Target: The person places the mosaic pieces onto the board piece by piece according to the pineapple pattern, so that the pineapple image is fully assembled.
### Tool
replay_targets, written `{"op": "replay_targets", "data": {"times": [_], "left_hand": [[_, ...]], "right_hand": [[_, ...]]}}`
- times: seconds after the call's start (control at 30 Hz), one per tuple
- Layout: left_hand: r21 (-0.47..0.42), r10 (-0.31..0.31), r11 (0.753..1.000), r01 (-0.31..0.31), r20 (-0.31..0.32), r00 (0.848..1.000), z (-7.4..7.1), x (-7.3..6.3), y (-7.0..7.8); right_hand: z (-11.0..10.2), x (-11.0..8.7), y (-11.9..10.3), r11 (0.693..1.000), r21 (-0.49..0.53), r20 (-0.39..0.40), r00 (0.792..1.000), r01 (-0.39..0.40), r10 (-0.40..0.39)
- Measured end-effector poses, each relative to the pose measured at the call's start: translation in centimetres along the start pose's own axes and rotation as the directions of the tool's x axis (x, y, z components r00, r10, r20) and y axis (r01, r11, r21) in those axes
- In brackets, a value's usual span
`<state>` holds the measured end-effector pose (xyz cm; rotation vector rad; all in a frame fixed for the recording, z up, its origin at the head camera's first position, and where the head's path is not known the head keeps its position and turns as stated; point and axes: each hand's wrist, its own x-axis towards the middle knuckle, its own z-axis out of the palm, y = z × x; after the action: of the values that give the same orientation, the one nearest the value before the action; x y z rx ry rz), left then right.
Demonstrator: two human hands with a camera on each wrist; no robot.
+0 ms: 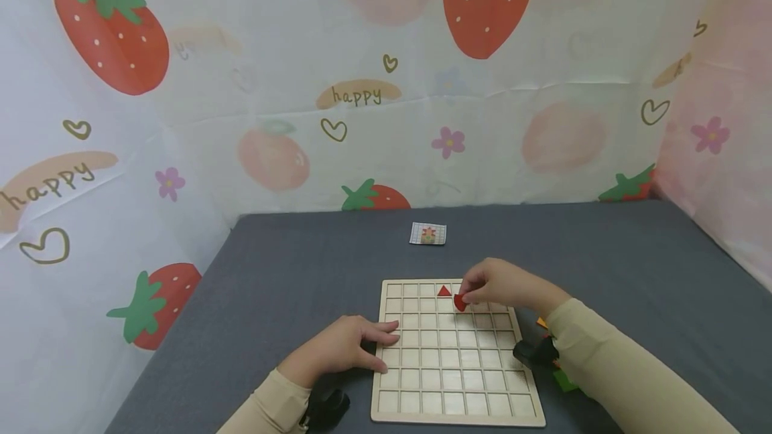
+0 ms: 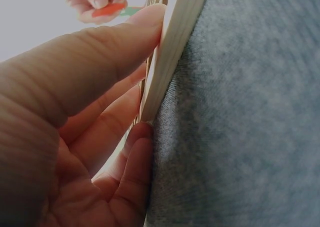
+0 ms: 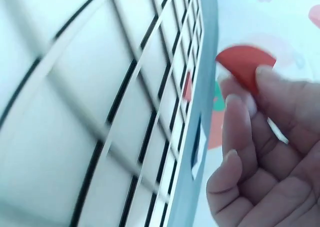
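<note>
A pale wooden grid board lies flat on the dark grey cloth. One red triangle sits in a cell of its far row. Close to that triangle, my right hand pinches a red quarter-circle piece between thumb and fingertips, above the board's far rows. My left hand rests at the board's left edge, thumb and fingers spread and fairly straight. The left wrist view has the thumb against the frame, with other fingertips touching its rim and side.
Beyond the board lies a small card printed with a flower on a grid. Green and orange pieces lie right of the board, partly hidden by the right sleeve. A strawberry-print curtain stands behind the table.
</note>
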<state>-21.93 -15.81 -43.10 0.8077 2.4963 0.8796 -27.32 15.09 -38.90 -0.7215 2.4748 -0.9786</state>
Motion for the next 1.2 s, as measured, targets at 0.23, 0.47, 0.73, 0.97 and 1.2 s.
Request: {"op": "replay_targets", "data": {"times": [0.23,0.47,0.73,0.97,1.2], "left_hand": [[-0.01,0.006,1.0,-0.006,0.003,1.0,-0.1,0.0,0.3],[-0.013,0.008,1.0,-0.008,0.003,1.0,-0.2,-0.1,0.4],[-0.012,-0.007,1.0,0.007,0.009,1.0,-0.1,-0.1,0.5],[-0.002,-0.008,1.0,0.008,0.005,1.0,0.0,0.0,0.4],[0.005,0.006,1.0,-0.006,-0.003,1.0,0.1,0.1,0.1]], "right_hand": [[1.3,1.9,-1.1,0.995,0.052,-0.071,0.994,-0.08,0.084],[2.5,3.7,-1.4,0.987,0.066,-0.129,0.98,-0.145,0.152],[3.3,4.6,-1.5,0.983,0.027,-0.146,0.973,-0.18,0.182],[3.6,4.7,-1.7,0.982,-0.021,-0.149,0.972,-0.186,0.181],[3.7,5.1,-1.8,0.977,-0.042,-0.177,0.964,-0.208,0.198]]}}
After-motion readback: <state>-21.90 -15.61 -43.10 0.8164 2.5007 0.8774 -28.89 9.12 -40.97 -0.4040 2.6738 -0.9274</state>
